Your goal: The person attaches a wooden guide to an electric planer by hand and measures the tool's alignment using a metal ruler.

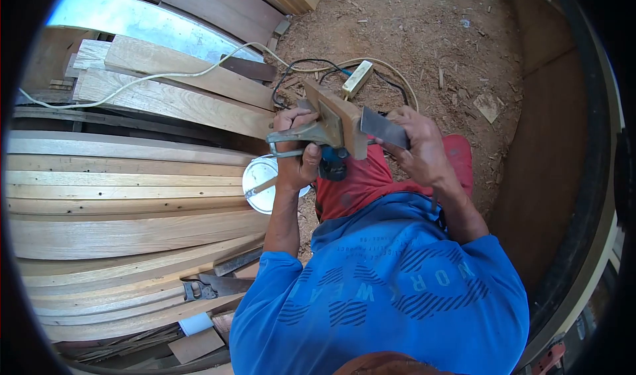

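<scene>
My left hand (298, 140) is wrapped round the grey metal frame (311, 135) of a tool whose exact kind I cannot make out. A thick wooden board (358, 126) is fixed to this frame, standing tilted above my lap. Below it shows a blue-and-black body (333, 163), partly hidden by the board and frame. In my right hand (421, 143) is a flat, dark grey rectangular metal plate (384, 128), pinched between thumb and fingers. The plate's left edge lies at the board's right face; whether they touch I cannot tell.
Long wooden planks (132, 196) lie stacked at the left, with a handsaw (215, 286) on them. A white bucket (260, 184) stands near my left forearm. Ahead, a white power strip (358, 79) and cables rest on the shaving-covered ground (411, 30). A brown panel (550, 123) rises at the right.
</scene>
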The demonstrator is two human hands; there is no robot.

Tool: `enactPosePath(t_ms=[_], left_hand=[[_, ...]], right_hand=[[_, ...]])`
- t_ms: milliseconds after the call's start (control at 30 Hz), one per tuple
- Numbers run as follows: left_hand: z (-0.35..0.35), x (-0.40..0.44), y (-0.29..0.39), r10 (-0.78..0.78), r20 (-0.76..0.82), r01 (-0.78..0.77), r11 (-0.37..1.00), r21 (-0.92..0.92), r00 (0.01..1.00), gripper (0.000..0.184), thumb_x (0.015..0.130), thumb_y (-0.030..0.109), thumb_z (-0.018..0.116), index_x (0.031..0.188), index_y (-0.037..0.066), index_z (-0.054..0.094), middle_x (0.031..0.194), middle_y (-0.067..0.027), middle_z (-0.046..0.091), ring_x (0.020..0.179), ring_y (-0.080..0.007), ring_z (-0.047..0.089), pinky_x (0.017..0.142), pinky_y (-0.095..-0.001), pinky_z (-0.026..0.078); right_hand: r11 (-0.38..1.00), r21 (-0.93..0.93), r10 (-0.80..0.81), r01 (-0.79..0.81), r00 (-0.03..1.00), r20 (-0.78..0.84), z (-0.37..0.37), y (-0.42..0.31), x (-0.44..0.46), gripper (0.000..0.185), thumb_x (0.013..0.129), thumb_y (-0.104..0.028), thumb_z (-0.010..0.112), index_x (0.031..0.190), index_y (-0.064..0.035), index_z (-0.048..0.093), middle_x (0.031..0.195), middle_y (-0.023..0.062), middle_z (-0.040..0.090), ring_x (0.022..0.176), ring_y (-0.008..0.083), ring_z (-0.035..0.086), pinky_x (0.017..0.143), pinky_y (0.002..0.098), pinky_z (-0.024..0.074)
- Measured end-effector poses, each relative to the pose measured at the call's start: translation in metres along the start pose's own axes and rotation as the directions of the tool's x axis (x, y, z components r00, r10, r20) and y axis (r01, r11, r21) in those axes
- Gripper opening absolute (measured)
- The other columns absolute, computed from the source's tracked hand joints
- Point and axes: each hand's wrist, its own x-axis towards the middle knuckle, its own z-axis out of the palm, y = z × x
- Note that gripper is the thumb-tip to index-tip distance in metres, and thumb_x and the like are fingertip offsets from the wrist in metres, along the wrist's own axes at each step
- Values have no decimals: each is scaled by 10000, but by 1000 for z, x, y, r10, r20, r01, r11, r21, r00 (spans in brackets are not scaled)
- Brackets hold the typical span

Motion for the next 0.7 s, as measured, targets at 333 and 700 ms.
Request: enactPosePath(t_ms=[333,700], left_hand=[[-3,-3,6,-4,-45,5,1000,17,999,750,1006,658,477,1229,-25,693,1218,-238,621,1160,-369,556,1011,-501,434],[-3,-2,7,-54,-12,54,998,40,998,795,1011,688,438,1262,-27,680,1208,-222,597,1169,-356,539,1015,-503,427]], right_hand=[[886,430,51,-172,959,277,25,16,6,154,912,-105,803,988,-4,715,693,111,556,630,199,491,628,382,440],[905,413,-6,-105,966,257,26,21,11,132,935,-96,755,1012,-4,701,697,144,556,616,226,494,623,403,442]])
